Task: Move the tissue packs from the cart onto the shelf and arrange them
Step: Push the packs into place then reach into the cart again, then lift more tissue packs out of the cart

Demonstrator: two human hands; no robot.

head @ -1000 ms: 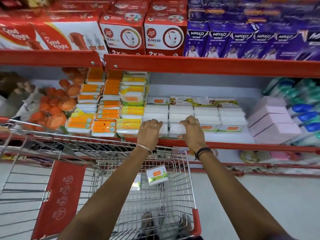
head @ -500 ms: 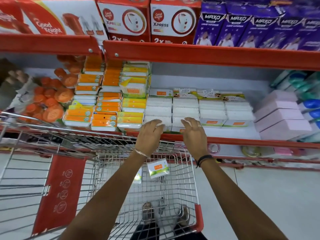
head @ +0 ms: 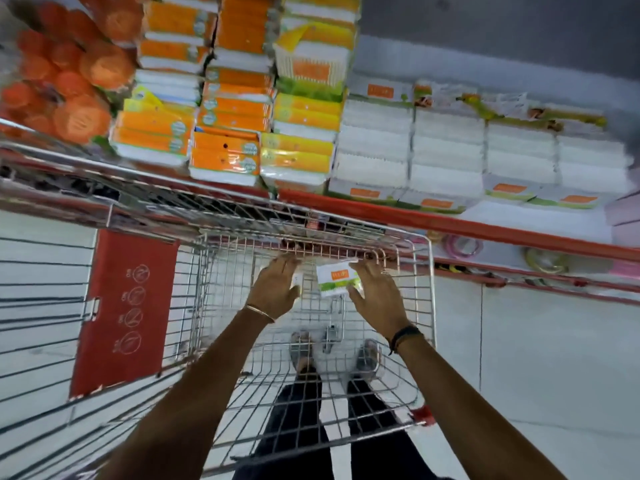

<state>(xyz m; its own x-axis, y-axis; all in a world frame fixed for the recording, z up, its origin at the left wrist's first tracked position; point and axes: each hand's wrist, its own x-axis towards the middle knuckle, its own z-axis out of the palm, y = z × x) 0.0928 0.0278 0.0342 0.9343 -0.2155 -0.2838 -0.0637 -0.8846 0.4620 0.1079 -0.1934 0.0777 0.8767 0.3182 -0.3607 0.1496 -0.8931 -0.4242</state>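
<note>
A white tissue pack (head: 335, 279) with a green and orange label stands against the far wall of the wire cart (head: 430, 306). My right hand (head: 377, 296) grips its right edge, thumb below and fingers on top. My left hand (head: 275, 289) reaches down beside it and covers a second white pack (head: 297, 280), of which only a sliver shows; I cannot tell whether the fingers hold it. On the red-edged shelf (head: 450, 223) above the cart, matching white packs (head: 446, 150) stand in several neat stacks.
Orange and yellow tissue packs (head: 225, 154) fill the shelf to the left, with orange round items (head: 83, 116) beyond them. A red seat flap (head: 128, 306) hangs in a second cart on the left. Pink boxes (head: 623, 216) sit at the right edge. White floor lies to the right.
Both hands left the white stacks on the shelf and dropped into the cart. The right hand has closed on the labelled pack, and my view has tilted downward.
</note>
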